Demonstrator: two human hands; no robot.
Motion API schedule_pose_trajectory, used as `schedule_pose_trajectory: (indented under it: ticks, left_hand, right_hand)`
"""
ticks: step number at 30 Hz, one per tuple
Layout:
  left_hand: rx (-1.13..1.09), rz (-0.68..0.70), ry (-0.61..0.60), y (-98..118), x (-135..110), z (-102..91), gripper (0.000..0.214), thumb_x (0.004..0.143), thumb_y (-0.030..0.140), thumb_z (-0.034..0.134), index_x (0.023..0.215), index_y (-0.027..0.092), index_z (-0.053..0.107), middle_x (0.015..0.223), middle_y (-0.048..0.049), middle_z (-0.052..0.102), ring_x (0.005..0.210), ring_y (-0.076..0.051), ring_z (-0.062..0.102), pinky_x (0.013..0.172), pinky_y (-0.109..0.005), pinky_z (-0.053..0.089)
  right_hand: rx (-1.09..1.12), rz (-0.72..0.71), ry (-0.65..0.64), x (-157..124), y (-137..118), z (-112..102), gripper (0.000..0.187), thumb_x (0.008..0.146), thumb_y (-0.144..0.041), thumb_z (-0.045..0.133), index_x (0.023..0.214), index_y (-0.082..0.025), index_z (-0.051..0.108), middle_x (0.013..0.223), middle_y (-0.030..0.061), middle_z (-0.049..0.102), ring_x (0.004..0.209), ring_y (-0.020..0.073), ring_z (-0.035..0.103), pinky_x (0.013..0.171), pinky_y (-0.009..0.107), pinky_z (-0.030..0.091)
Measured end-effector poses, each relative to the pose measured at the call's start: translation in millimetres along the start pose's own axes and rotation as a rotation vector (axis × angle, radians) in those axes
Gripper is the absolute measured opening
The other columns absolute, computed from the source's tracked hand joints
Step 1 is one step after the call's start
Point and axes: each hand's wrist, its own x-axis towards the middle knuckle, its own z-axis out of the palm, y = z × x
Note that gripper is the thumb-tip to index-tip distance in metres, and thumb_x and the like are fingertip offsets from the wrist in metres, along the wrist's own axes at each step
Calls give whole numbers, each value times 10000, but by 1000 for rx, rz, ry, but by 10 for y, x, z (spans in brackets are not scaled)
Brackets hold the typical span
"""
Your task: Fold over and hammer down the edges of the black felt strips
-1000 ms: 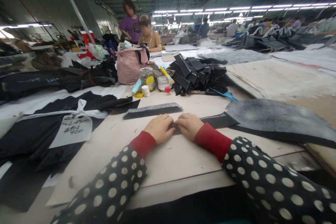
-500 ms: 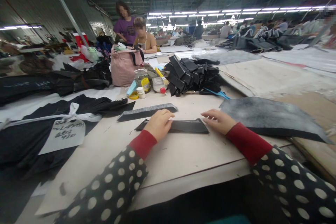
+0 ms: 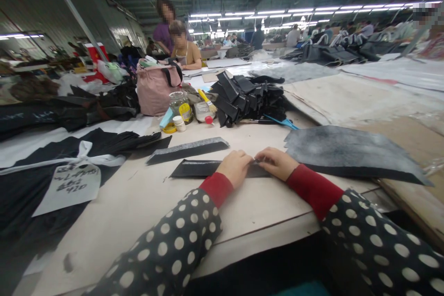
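Observation:
A narrow black strip of leather-like material (image 3: pixel 194 169) lies on the pale work board in front of me, with a thin light line along its far edge. Over its right part, my left hand (image 3: pixel 236 167) is closed with the fingertips pinching the far edge. Close beside it, my right hand (image 3: pixel 277 163) pinches the same edge near the right end; the two sets of fingertips almost meet. My fingers hide part of this edge. Just beyond lies a second black strip (image 3: pixel 189 150) with a grey band, touched by neither hand.
A large grey-backed panel (image 3: pixel 347 150) lies at the right. Behind are a pile of black pieces (image 3: pixel 243 97), a glass jar (image 3: pixel 178 101), a yellow-handled brush (image 3: pixel 207 100) and a pink bag (image 3: pixel 156 88). A tagged black bundle (image 3: pixel 114 143) sits left. Two people are across the table.
My left hand has slid right along the strip, and my right hand has moved left to meet it. Both now pinch the strip's far edge. The view has shifted slightly.

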Motion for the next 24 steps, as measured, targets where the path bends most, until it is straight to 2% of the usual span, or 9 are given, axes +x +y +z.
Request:
schedule_pose_trajectory:
  ticks: [6,11,15,18,21,24]
  left_hand:
    - [106,14,-55,60,-16,-65,227,825,135,361,936,192,550,877,-50,515,818,-177,452,770,-319,395]
    - [187,25,-109,115,-17,-111,199,829,137,350,875,169,541,874,-66,505,835,-202,439,724,-337,397]
    - [214,18,-78,125,-54,-80,190,843,169,340,852,172,530,884,-52,512,842,-203,444,675,-328,403]
    - [167,-22,-34,91,-101,-43,179,844,199,357,905,192,525,908,-36,521,850,-191,451,714,-328,402]
    - [93,-80,20,45,-136,-24,199,830,245,407,999,199,502,956,-38,520,888,-184,448,779,-324,390]
    - [53,-114,48,34,-154,-36,215,823,274,425,1004,197,510,973,-43,517,909,-182,445,802,-317,382]
  right_hand:
    - [-213,-110,-7,-16,-80,-15,151,763,-132,445,847,-154,568,824,53,541,780,148,479,737,273,386]
    - [-470,-169,-106,2,-165,-30,186,825,-189,388,799,-153,569,802,61,538,756,155,468,695,268,373]
    - [-595,-170,-132,18,-270,-22,244,841,-258,383,737,-146,574,758,74,545,709,159,469,652,270,359]
    - [-575,-110,-90,4,-297,22,250,841,-272,382,737,-142,568,762,80,546,720,170,473,661,280,365]
    - [-456,-37,12,-21,-256,86,223,824,-307,412,789,-140,556,789,76,541,756,178,476,709,295,376]
    - [-340,-18,75,-42,-209,132,212,816,-311,422,844,-148,554,808,73,539,779,178,478,731,308,383]
